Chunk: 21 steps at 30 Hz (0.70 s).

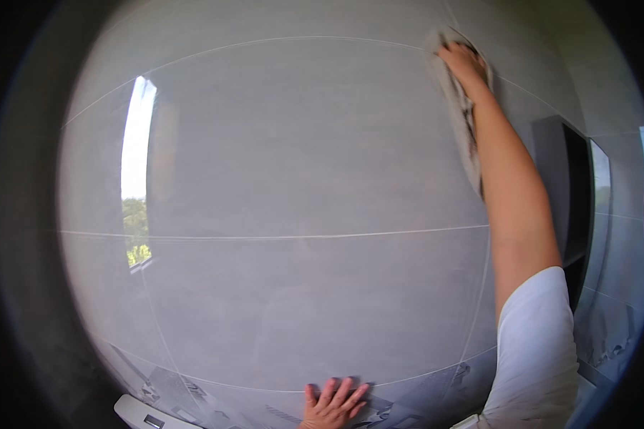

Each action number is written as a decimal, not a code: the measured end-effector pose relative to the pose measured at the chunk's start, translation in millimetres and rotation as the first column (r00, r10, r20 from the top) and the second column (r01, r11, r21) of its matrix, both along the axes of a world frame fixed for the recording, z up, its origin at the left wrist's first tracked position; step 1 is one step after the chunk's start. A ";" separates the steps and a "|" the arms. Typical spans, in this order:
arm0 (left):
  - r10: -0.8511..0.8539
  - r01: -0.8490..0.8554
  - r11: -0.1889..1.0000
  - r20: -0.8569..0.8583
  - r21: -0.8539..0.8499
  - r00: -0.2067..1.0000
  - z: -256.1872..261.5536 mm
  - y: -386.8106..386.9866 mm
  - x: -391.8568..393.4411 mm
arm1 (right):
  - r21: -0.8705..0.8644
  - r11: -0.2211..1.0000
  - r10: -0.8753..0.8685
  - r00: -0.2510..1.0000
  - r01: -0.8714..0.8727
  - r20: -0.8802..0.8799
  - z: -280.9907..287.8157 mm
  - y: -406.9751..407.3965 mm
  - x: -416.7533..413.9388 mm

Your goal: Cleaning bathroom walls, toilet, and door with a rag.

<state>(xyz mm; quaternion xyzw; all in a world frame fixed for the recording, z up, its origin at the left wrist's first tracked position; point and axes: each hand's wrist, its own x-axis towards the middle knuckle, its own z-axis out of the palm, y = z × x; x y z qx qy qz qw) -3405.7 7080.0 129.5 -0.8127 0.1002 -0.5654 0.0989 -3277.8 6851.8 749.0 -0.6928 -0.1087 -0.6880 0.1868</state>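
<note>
High at the upper right, my right hand (pixel 464 63) presses a light cloth with dark marks (pixel 461 115) against the grey tiled wall (pixel 300 150). The cloth hangs down beside my forearm, partly hidden by it. My right arm is stretched upward, with a white short sleeve at the shoulder. Near the bottom centre, my left hand (pixel 335 403) rests with spread fingers on the wall, at the edge of a patterned tile band (pixel 424 394), and holds nothing.
A dark open shelf cabinet (pixel 550 177) is on the wall right of my arm, with a mirror-like panel (pixel 601 177) beside it. A white fixture (pixel 150 415) with a small rectangular detail juts in at the bottom left. The glossy tiles reflect a bright window (pixel 138 145).
</note>
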 end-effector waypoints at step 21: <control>-0.391 0.303 0.919 -0.485 -0.252 0.782 -31.4 77.6 -179.3 | -0.669 0.143 0.820 0.465 -0.730 -0.333 -437.1 436.3 -244.4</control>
